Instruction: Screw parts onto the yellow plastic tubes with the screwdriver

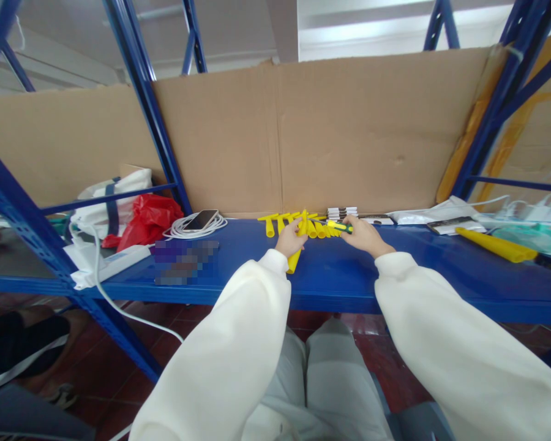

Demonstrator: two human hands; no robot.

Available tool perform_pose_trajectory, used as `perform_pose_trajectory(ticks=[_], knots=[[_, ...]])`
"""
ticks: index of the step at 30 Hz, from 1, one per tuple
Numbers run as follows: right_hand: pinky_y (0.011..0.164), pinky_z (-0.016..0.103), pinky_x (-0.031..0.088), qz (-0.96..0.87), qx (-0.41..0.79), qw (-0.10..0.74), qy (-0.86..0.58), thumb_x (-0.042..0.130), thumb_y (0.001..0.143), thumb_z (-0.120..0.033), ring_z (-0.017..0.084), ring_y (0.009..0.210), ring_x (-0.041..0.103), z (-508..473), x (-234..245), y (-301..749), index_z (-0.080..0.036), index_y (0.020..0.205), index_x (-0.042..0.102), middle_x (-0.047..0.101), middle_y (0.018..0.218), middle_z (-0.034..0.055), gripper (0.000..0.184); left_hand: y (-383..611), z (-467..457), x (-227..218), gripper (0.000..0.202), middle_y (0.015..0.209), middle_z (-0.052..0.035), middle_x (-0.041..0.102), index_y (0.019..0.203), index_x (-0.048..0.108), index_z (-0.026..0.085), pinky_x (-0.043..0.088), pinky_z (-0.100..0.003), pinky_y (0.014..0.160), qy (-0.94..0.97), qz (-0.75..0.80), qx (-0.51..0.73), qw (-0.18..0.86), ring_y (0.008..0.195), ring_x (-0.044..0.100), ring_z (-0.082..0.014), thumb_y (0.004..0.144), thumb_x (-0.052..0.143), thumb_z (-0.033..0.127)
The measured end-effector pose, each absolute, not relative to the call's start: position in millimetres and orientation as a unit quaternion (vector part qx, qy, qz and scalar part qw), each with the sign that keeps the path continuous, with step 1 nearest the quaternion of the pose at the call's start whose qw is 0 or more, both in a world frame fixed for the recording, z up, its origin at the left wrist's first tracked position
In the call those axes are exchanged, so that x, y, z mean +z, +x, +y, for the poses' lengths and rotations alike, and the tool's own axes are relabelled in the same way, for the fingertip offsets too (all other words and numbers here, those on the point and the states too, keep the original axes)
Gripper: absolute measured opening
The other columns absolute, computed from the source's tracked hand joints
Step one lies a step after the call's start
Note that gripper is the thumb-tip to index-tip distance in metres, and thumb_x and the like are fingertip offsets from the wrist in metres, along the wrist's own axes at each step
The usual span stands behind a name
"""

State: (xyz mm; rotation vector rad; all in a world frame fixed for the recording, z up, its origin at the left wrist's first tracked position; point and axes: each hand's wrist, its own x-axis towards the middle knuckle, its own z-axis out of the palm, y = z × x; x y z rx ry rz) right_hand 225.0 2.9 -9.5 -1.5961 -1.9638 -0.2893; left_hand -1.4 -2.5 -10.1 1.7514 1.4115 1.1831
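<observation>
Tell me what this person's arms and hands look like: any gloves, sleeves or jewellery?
Both arms wear long, loose, cream-white sleeves of plain soft fabric, the left sleeve and right sleeve alike, each ending in a cuff at the wrist. No markings show. The left hand and right hand are bare: no gloves, and no ring or watch can be made out.
</observation>
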Motion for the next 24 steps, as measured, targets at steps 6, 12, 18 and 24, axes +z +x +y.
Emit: perform_pose_trajectory(ticks=[6, 12, 18, 24], knots=[[0.067, 0.029, 0.044, -0.737, -0.115, 0.307, -0.591, 0.062, 0.078, -0.025, 0.024, 0.081, 0.067, 3.9, -9.4, 226.2, -0.022, 0.101, 0.062, 0.073, 0.09, 0.0084, 0.023, -0.2, -7.4, -6.6, 0.065, 0.134, -0.0203, 0.063, 0.15, 0.051, 0.015, 0.055, -0.019, 0.054, 0.671, 0.534, 0.43, 0.283, 0.046, 0.059, -0.0029, 0.087, 0.064, 0.005], [0.06, 0.028, 0.039, -0.74, -0.107, 0.293, -0.596, 0.063, 0.078, -0.024, 0.023, 0.072, 0.065, 3.8, -11.3, 226.6, -0.023, 0.101, 0.059, 0.072, 0.081, 0.0054, 0.024, 0.3, -9.3, -5.5, 0.065, 0.136, -0.0208, 0.062, 0.151, 0.049, 0.016, 0.059, -0.023, 0.06, 0.67, 0.537, 0.425, 0.287, 0.057, 0.069, -0.0095, 0.088, 0.064, 0.006], [0.066, 0.029, 0.043, -0.745, -0.107, 0.303, -0.585, 0.058, 0.08, -0.024, 0.023, 0.079, 0.066, 2.6, -8.7, 225.9, -0.023, 0.098, 0.064, 0.073, 0.088, 0.007, 0.019, -0.3, -7.0, -7.8, 0.064, 0.135, -0.0198, 0.063, 0.149, 0.052, 0.016, 0.061, -0.024, 0.063, 0.668, 0.537, 0.435, 0.278, 0.06, 0.071, -0.0112, 0.087, 0.065, 0.008], [0.063, 0.029, 0.041, -0.734, -0.109, 0.293, -0.603, 0.063, 0.077, -0.023, 0.024, 0.074, 0.065, 2.9, -8.9, 225.0, -0.022, 0.099, 0.061, 0.072, 0.086, 0.0075, 0.023, -1.1, -4.4, -9.6, 0.065, 0.133, -0.0165, 0.065, 0.149, 0.052, 0.019, 0.062, -0.025, 0.065, 0.672, 0.538, 0.427, 0.277, 0.058, 0.069, -0.0104, 0.087, 0.064, 0.006]])
